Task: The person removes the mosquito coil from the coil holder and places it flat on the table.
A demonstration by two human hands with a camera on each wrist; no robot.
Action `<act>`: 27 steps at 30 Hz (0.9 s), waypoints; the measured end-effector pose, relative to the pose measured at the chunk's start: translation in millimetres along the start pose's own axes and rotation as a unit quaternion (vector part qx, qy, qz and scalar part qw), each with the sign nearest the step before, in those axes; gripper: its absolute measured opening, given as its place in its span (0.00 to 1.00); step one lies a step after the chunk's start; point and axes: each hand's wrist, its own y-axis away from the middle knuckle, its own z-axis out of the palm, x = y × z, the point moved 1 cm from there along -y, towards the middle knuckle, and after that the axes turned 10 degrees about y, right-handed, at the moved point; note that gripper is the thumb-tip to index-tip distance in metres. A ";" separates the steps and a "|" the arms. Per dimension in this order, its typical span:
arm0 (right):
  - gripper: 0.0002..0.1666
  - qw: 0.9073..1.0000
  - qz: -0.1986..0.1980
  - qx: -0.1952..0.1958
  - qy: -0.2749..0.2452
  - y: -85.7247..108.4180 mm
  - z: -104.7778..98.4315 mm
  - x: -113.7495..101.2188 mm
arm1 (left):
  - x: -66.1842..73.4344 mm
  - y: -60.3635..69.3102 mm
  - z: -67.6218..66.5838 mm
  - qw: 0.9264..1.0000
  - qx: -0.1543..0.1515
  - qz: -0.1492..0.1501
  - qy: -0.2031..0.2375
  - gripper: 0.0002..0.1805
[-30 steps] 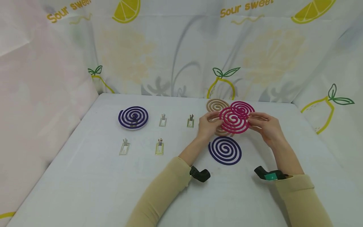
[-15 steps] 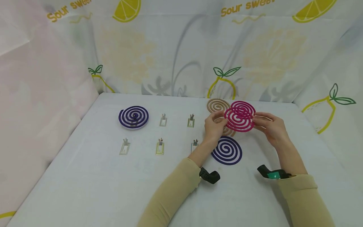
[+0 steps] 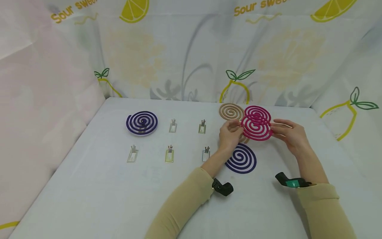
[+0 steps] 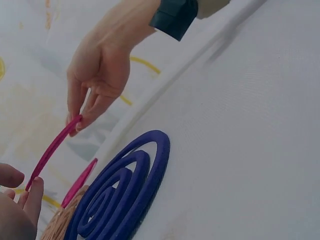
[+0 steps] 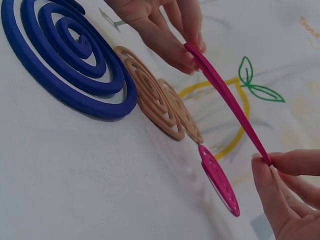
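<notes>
Between both hands a pink mosquito coil (image 3: 257, 139) is held off the table. My left hand (image 3: 230, 137) pinches its left edge, while my right hand (image 3: 290, 134) pinches the opposite edge. Both wrist views show this held coil (image 5: 230, 100) nearly edge-on, with the fingers of each hand at its ends. Behind it lies a second pink coil (image 5: 220, 182) on the table. Two tan coils (image 5: 150, 95) lie beside that one, and the nearer is mostly hidden by the left hand in the head view. Closer to me is a dark blue coil (image 3: 240, 158).
At the left, another dark blue coil (image 3: 142, 113) sits on a small metal stand. Several flat metal stands with upright prongs are spread mid-table, including a silver stand (image 3: 173, 126) and a gold stand (image 3: 169, 155). A lemon-print cloth (image 3: 191, 49) hangs behind the white table (image 3: 119, 199).
Both hands have shifted to the right with the held pink coil. One more metal stand at mid-table has come out from behind the left arm.
</notes>
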 end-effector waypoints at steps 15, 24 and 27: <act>0.17 0.998 0.025 0.026 0.057 -4.9 -20.0 10.0 | -5.3 7.4 5.8 0.992 -0.110 -0.054 0.006 0.24; 0.25 0.986 0.052 0.039 0.150 -5.1 -26.9 12.8 | -8.7 11.5 7.7 0.983 -0.149 -0.105 -0.020 0.24; 0.26 0.983 0.056 0.039 0.171 -5.9 -28.4 14.2 | -10.6 12.5 8.2 0.980 -0.159 -0.120 -0.026 0.25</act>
